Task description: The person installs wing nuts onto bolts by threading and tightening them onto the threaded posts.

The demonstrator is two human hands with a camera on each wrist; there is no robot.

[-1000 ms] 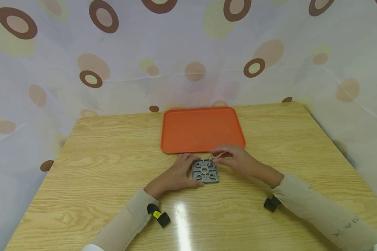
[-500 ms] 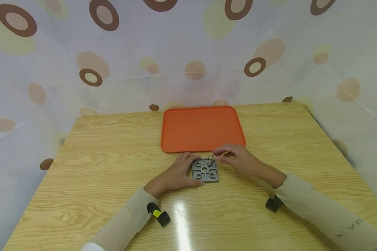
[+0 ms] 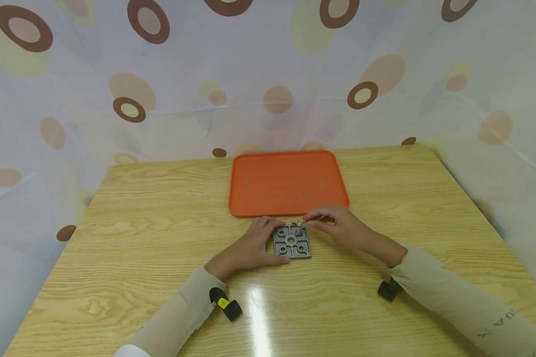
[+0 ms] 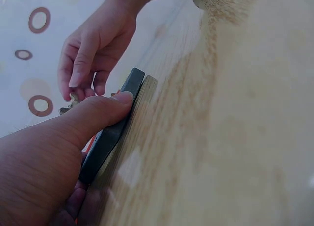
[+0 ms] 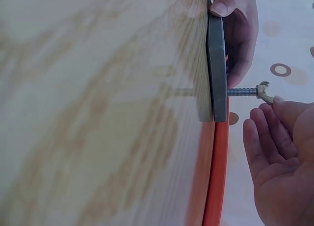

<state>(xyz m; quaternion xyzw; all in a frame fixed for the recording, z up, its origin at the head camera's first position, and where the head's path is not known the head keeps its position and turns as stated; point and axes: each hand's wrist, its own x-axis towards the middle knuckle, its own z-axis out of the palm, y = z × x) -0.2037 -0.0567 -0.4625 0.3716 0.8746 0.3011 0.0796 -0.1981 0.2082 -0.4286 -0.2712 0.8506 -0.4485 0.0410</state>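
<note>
A square grey metal plate [image 3: 291, 254] with raised rings and a hole in the middle lies flat on the wooden table. My left hand [image 3: 252, 248] grips it by its left side, thumb on the near edge and fingers at the far edge. A threaded bolt [image 5: 242, 92] stands upright from the plate's far right corner. On the bolt's top end sits a brass-coloured wing nut [image 5: 262, 92]. Thumb and forefinger of my right hand [image 3: 339, 229] pinch one wing of it; its other fingers are loosely curled in the right wrist view.
An orange tray [image 3: 288, 183] lies just behind the plate, close to the hands. A patterned cloth [image 3: 250, 64] hangs behind the wooden table [image 3: 161, 213]. A black wrist camera [image 3: 231, 310] is strapped on the left sleeve, another [image 3: 387, 290] on the right.
The wing nut has turned, its wings now lying more sideways. My right hand has shifted slightly to the right with it. The left hand and the plate stay where they were.
</note>
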